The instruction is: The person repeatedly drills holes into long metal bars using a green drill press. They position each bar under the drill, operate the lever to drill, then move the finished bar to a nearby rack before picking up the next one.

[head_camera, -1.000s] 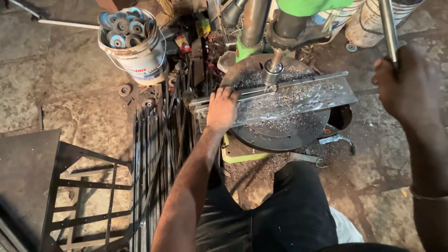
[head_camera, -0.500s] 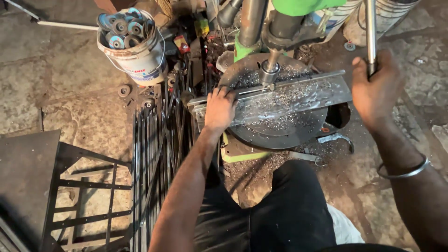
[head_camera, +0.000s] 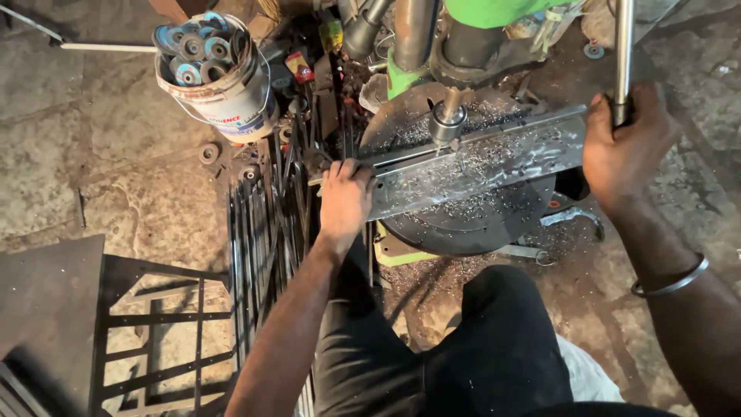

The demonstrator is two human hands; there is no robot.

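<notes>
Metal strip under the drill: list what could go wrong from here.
1. The left hand alone pins the metal strip, with no clamp visible; if the drill bit grabs, the strip may spin into the fingers.
2. Sharp metal shavings lie near that bare hand and could cut it.
3. The right hand pulling the feed lever hard might jam the bit.

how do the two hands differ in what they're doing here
The left hand lies low, palm down, pressing the flat metal bar on the round drill table. The right hand is raised, fist closed around the upright feed lever. Only the right arm wears a bangle. Both are bare.
</notes>
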